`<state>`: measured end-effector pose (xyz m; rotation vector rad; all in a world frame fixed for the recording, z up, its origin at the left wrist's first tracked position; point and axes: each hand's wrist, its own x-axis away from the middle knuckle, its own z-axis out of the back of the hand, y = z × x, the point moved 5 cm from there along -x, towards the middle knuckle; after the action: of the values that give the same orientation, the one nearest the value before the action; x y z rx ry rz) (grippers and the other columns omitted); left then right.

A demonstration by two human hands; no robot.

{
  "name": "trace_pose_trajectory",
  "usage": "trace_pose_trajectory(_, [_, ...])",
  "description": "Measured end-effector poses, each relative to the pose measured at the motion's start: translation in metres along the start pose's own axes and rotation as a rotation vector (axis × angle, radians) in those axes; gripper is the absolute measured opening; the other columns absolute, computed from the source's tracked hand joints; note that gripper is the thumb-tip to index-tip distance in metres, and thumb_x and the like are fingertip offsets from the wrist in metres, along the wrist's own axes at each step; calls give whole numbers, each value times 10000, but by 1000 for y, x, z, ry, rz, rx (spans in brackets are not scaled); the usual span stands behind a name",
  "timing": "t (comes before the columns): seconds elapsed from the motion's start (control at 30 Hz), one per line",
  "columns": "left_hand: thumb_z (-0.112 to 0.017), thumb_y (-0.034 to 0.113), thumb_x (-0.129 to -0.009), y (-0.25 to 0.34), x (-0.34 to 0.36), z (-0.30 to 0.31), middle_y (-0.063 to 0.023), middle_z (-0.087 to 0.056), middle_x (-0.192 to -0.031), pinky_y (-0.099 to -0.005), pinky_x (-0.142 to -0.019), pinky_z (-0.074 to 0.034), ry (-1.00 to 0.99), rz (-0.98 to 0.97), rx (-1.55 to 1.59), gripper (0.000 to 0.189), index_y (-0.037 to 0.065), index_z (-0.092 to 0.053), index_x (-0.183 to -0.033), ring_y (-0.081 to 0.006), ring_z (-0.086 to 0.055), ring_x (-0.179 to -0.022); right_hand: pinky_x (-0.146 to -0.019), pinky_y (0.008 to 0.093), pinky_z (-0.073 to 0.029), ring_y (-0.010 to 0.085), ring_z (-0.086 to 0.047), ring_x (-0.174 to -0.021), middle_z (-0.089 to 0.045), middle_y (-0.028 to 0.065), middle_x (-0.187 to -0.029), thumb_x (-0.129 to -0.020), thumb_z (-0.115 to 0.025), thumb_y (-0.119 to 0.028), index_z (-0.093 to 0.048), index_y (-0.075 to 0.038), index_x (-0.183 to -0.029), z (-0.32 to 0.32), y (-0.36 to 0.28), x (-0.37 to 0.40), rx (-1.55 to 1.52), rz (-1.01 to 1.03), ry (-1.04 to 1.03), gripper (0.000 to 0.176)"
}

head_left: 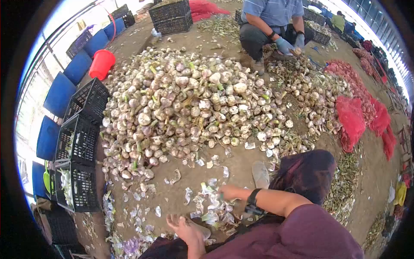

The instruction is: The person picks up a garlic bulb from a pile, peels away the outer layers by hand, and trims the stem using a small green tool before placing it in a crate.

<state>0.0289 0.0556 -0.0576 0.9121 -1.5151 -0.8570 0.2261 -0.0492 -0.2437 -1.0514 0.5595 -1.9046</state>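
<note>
No sight of my own hands, grip unknown; neighbour's hand [224,192] among peels [206,206], and the loose garlic pile [181,103] could slide onto it.

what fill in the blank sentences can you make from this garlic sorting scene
The bucket beside the garlic pile is ____.
The crates left of the pile are ____.
The person in the blue shirt wears ____ gloves.
The arm over the peels wears a ____ wristband.
Missing words: red, black, blue, black.
</note>
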Motion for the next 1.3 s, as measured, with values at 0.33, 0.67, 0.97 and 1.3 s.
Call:
trace_pose_trajectory(0.33, [-455,-32,-803,-38,-6,-59,-101,-456,-1133,-329,-808,-436,-93,184,-124,507,78,-320,-1278,-204,-510,-953,-833,452,-407,426,-479,-963,-500,276,-1065,-722,-562,-53,-283,-61,-1352,210,232,7,-12,-717,897,689])
trace_pose_trajectory(0.67, [-472,-2,-842,-54,-9,-85,-122,-447,-1186,-312,-877,-419,-299,338,-95,466,36,-310,-1277,-211,-487,-1044,-668,447,-455,389,-593,-792,-610,233,-846,-742,-598,-161,-328,-40,-1277,176,183,-17,-96,-606,806,611])
trace_pose_trajectory(0.97, [-534,95,-862,-32,-7,-66,-110,-462,-1193,-319,-912,-402,-420,411,329,563,42,-249,-1345,-181,-485,-1063,-815,378,-433,339,-536,-921,-553,172,-943,-723,-669,-230,-443,-63,-1152,91,-171,46,-78,579,342,513])
trace_pose_trajectory(1.3, [-642,-115,-629,30,20,-31,-94,-358,-1254,-345,-983,-368,-644,-352,-20,726,69,-293,-1239,-207,-404,-1160,-465,223,-394,78,-527,-646,-578,37,-846,-846,-499,-23,-501,-33,-1083,75,-208,82,-1011,-209,-56,238])
